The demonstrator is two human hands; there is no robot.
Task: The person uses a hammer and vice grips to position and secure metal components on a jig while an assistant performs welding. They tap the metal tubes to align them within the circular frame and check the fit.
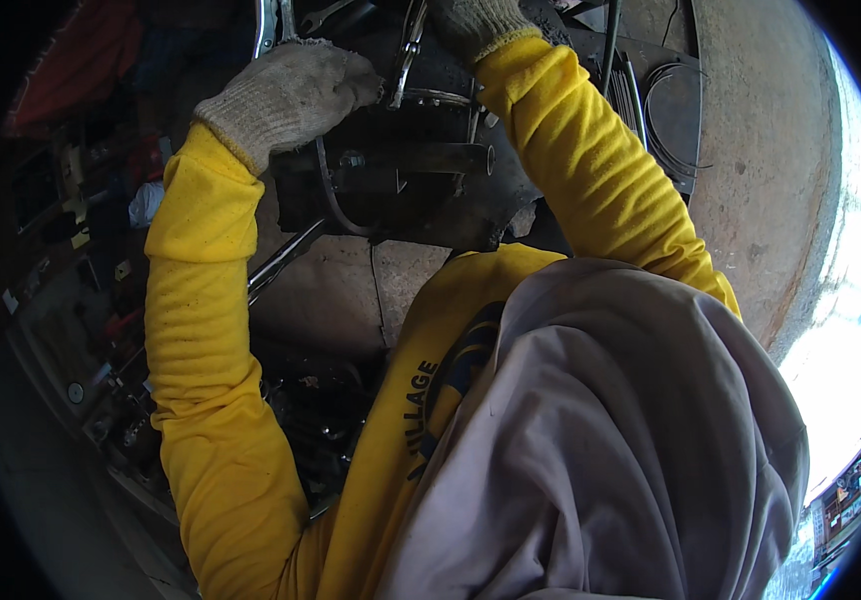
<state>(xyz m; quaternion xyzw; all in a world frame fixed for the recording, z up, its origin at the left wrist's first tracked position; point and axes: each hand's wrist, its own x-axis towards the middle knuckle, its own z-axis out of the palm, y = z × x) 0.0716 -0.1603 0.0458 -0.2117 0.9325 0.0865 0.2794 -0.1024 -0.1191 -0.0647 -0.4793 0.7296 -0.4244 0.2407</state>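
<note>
My left hand (pixel 296 95), in a grey knit work glove, is closed over the dark metal work surface; what it grips is hidden under the fingers. Silver plier-like handles (pixel 269 22) stick up just beyond it. A thin dark curved strip (pixel 329 190) runs down from beneath that glove. My right hand (pixel 479 25), gloved too, is cut off by the top edge, so its fingers do not show. Between the hands stands a shiny metal clamp or locking pliers (pixel 409 55). Nearer to me lies a dark metal pipe (pixel 431 159) on the work surface.
Coiled wire (pixel 673 115) and thin rods (pixel 634 100) lie on a dark plate at the right. An open-ended wrench (pixel 323 15) is at the top. Below the work surface, a shiny bar (pixel 286 258) slants. Dark clutter fills the left; concrete floor (pixel 761 150) spreads right.
</note>
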